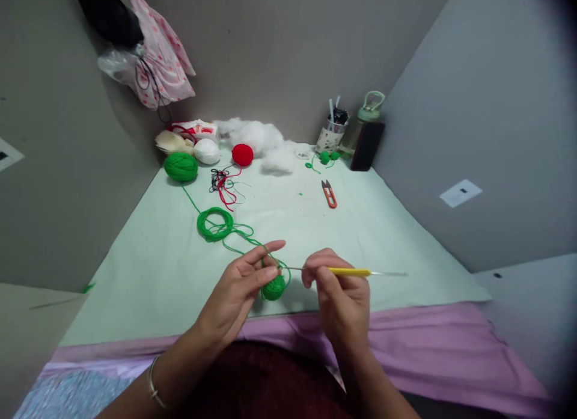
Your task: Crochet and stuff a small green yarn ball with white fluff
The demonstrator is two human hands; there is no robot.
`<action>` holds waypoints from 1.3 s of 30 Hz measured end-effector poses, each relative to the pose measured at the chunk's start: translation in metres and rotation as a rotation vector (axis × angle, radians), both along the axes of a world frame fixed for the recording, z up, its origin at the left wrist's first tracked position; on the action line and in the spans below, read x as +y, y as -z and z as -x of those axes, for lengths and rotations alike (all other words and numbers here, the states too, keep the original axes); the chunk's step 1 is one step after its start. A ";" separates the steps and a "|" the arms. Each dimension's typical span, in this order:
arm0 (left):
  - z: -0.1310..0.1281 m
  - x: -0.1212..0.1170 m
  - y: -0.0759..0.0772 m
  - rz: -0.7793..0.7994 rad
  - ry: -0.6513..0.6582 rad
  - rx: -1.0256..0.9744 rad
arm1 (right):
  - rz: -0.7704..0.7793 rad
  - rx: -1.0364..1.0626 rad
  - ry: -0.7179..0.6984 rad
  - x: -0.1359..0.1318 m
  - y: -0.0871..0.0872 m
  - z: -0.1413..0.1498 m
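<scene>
My left hand (246, 284) pinches a small green crocheted piece (274, 288), with green yarn looped over its raised forefinger. My right hand (336, 290) grips a crochet hook with a yellow handle (349, 272); the hook's metal tip points left into the green piece. The green yarn (215, 224) trails back in loose coils across the pale green cloth (378, 244) to a green yarn ball (181, 166) at the far left.
Orange thread snips (329, 194) lie mid-table. At the back are a red yarn ball (242, 155), a white ball (207, 151), white stuffing (261, 139), tangled red and black threads (222, 183), a cup of tools (331, 133), a bottle (367, 121). Bags (148, 64) hang on the wall.
</scene>
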State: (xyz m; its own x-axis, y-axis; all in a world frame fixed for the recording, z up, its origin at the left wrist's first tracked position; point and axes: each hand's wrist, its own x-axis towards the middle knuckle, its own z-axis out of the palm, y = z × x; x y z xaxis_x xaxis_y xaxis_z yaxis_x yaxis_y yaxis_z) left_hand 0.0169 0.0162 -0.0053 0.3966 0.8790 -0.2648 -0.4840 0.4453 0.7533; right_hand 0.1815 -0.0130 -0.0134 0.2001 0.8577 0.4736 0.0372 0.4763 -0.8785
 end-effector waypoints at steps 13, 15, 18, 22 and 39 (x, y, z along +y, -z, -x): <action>0.003 0.003 0.001 0.065 0.054 -0.040 | -0.010 -0.016 0.047 0.000 -0.001 -0.001; 0.003 0.002 0.001 0.011 0.017 0.000 | 0.046 0.108 -0.056 0.004 -0.004 -0.003; -0.002 -0.002 0.001 -0.047 0.000 0.042 | 0.050 0.064 -0.142 0.007 -0.006 0.003; -0.006 -0.004 0.001 -0.042 -0.026 0.052 | 0.017 -0.071 -0.106 0.004 -0.006 0.010; -0.012 -0.007 0.007 -0.110 -0.139 0.074 | -0.178 -0.454 0.149 -0.002 0.006 0.008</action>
State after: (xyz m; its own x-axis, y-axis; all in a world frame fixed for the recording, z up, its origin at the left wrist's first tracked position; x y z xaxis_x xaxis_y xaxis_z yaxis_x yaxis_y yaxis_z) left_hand 0.0293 0.0088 -0.0122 0.2525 0.9492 -0.1877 -0.4768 0.2909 0.8295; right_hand 0.1730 -0.0147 -0.0193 0.0544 0.7340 0.6770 0.4748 0.5774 -0.6642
